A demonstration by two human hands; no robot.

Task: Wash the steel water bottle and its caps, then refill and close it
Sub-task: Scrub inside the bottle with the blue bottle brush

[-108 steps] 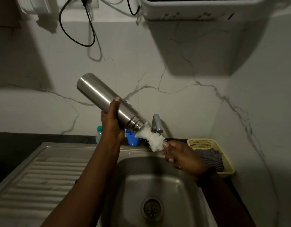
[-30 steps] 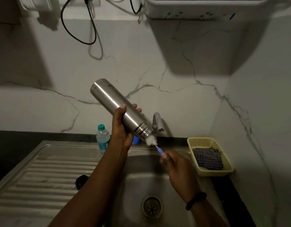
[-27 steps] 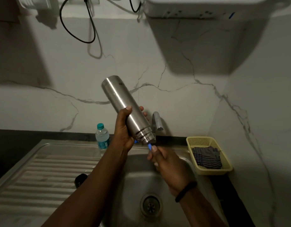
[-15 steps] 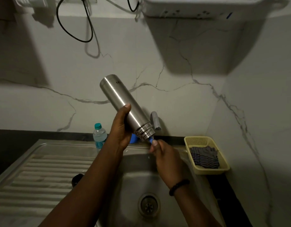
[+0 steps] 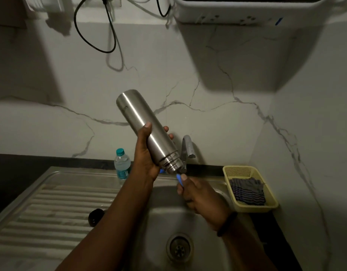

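smooth steel bottle [image 5: 147, 132], blue brush handle [image 5: 179, 179]

The steel water bottle [image 5: 147, 132] is brushed metal with a soft sheen and a bright streak of reflected light along its smooth side; its neck shows ridged threads; the brush handle [image 5: 179, 179] looks like smooth blue plastic; the sink [image 5: 153, 227] and its ribbed draining board [image 5: 51, 208] are dull, matt steel; the tap [image 5: 187, 147] is polished metal; the small water bottle [image 5: 121, 165] is clear plastic; the basket [image 5: 247, 207] is pale yellow meshed plastic holding striped cloth [image 5: 247, 190]; the wall [image 5: 188, 75] is smooth veined marble.
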